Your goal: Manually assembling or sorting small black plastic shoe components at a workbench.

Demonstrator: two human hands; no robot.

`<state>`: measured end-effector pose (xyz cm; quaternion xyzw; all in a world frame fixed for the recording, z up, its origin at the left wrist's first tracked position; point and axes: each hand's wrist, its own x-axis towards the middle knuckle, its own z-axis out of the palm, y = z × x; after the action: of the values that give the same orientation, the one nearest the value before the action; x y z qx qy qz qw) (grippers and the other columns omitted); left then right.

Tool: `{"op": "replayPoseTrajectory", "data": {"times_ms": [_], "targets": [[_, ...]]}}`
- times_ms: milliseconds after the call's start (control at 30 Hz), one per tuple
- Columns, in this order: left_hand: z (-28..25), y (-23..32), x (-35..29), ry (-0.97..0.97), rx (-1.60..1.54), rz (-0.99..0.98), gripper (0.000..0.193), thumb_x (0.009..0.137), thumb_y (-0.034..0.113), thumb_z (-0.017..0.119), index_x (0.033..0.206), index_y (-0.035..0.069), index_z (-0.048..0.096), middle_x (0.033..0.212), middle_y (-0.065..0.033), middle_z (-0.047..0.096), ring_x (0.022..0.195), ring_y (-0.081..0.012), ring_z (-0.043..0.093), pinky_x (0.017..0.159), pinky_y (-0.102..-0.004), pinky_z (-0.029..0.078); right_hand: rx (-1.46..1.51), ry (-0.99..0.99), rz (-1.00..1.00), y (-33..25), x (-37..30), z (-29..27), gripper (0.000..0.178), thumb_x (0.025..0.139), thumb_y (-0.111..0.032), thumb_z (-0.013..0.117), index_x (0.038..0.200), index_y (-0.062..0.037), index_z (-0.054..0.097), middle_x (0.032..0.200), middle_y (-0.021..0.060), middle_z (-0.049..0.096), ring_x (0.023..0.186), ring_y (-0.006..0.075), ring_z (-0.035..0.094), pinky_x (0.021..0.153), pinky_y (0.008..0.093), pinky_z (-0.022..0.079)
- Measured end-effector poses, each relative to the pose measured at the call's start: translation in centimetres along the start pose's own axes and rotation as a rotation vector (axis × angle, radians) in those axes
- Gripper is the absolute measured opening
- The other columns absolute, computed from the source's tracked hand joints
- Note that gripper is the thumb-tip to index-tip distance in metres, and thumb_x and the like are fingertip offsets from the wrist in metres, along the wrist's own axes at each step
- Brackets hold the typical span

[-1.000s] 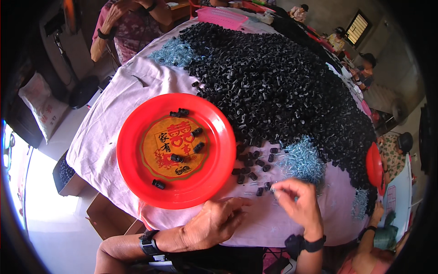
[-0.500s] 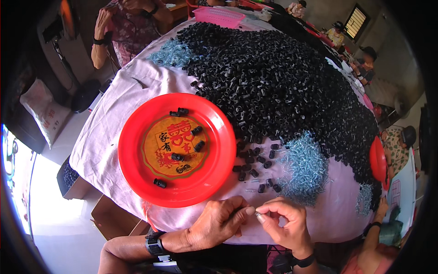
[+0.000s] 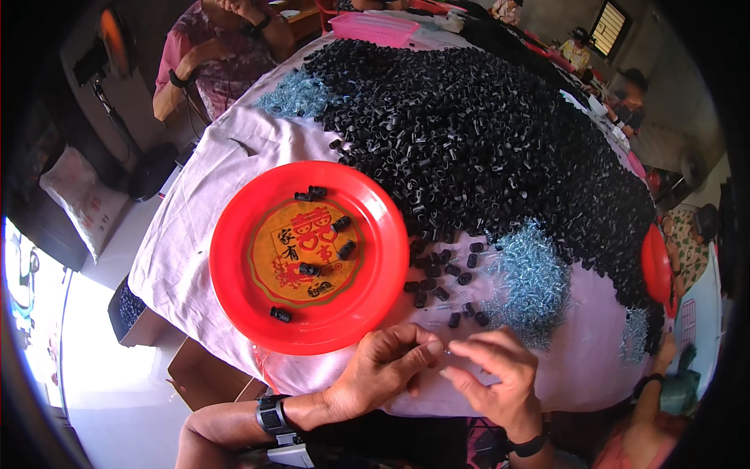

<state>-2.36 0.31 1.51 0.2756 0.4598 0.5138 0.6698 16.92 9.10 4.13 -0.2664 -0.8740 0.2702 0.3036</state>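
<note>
My left hand (image 3: 384, 369) is closed near the table's front edge, thumb pressed to the curled forefinger. What it holds is mostly hidden; a tiny shiny metal bit (image 3: 447, 351) shows just past the thumb tip. Close by on the right, my right hand (image 3: 500, 377) has its thumb and forefinger apart, with the forefinger tip beside that bit. Beyond my hands are several loose black cylindrical pieces (image 3: 441, 294) and a heap of small silvery springs (image 3: 531, 273). A red round plate (image 3: 308, 338) to the left bears several black pieces (image 3: 309, 269).
A large mound of black tubular pieces (image 3: 453, 141) covers the table's middle. A second silvery heap (image 3: 295, 94) and a pink basket (image 3: 375, 30) lie farther back. People sit around the pale cloth-covered table (image 3: 187, 234). An open cardboard box (image 3: 205, 371) stands below at left.
My right thumb and forefinger have parted from their pinch at the left thumb. The whole view has shifted slightly. The black pieces on the plate stay as they were.
</note>
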Motion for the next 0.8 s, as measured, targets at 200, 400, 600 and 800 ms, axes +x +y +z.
{"op": "replayPoseTrajectory", "data": {"times_ms": [200, 400, 600, 800], "targets": [[0.0, -0.7, 0.2, -0.037, 0.178, 0.038, 0.020, 0.105, 0.018, 0.064, 0.111, 0.000, 0.070, 0.079, -0.0006, 0.066, 0.061, -0.0105, 0.060, 0.056, -0.0251, 0.048, 0.113, 0.004, 0.098, 0.5, -0.2, 0.5, 0.015, 0.085, -0.001, 0.079, 0.100, -0.0054, 0.077, 0.089, 0.0089, 0.072, 0.075, 0.0235, 0.067, 0.066, 0.0321, 0.054], [0.7, 0.6, 2.1, 0.266, 1.242, 0.826, 0.035, 0.090, 0.007, 0.070, 0.125, 0.000, 0.067, 0.113, -0.0184, 0.067, 0.096, -0.0295, 0.066, 0.085, -0.0418, 0.054, 0.117, 0.017, 0.258, 4.4, -0.1, 0.4, 0.009, 0.092, -0.003, 0.072, 0.101, -0.0028, 0.072, 0.096, 0.0093, 0.075, 0.075, 0.0199, 0.069, 0.061, 0.0300, 0.052], [-0.1, -0.7, 1.6, -0.018, 1.394, 0.684, 0.053, 0.088, 0.007, 0.069, 0.138, -0.006, 0.056, 0.137, -0.0235, 0.058, 0.120, -0.0438, 0.057, 0.102, -0.0486, 0.049, -0.028, 0.161, 0.194, 4.6, -0.1, 0.1, 0.012, 0.092, -0.001, 0.071, 0.103, -0.0030, 0.070, 0.103, 0.0110, 0.076, 0.082, 0.0231, 0.071, 0.064, 0.0294, 0.054], [-0.3, -1.4, 3.8, 0.097, 1.545, 0.725, 0.052, 0.088, 0.008, 0.068, 0.139, -0.002, 0.059, 0.151, -0.0286, 0.047, 0.140, -0.0464, 0.046, 0.116, -0.0495, 0.042, -0.018, 0.116, 0.133, 4.9, -0.2, 0.4, 0.012, 0.091, -0.002, 0.073, 0.102, -0.0032, 0.071, 0.099, 0.0104, 0.075, 0.080, 0.0229, 0.070, 0.062, 0.0299, 0.054]]}}
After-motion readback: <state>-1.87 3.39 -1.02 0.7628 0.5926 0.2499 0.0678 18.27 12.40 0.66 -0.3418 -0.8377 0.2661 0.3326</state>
